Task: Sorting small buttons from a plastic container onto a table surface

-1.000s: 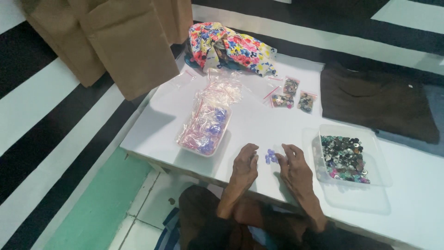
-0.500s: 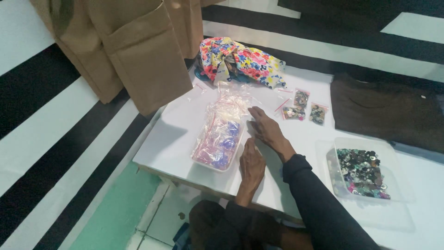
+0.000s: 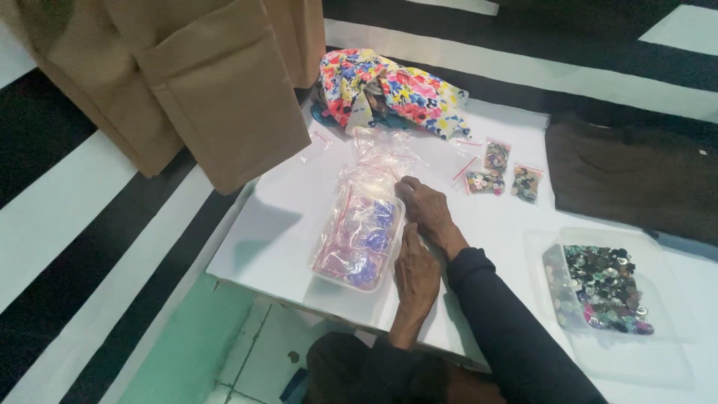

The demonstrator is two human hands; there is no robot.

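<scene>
Clear tray of small plastic bags holding purple pieces, lay at desk front left; left hand rested flat and open against its right edge; right hand lay open, fingers touching the bags' top; three button packets beyond; tub of dark buttons right; floral cloth behind

A white bench stands on a floor of broad black and white stripes, with a pale green patch and white tiles beside its near edge. Tan garments hang at the upper left. The light is dim and even.
</scene>
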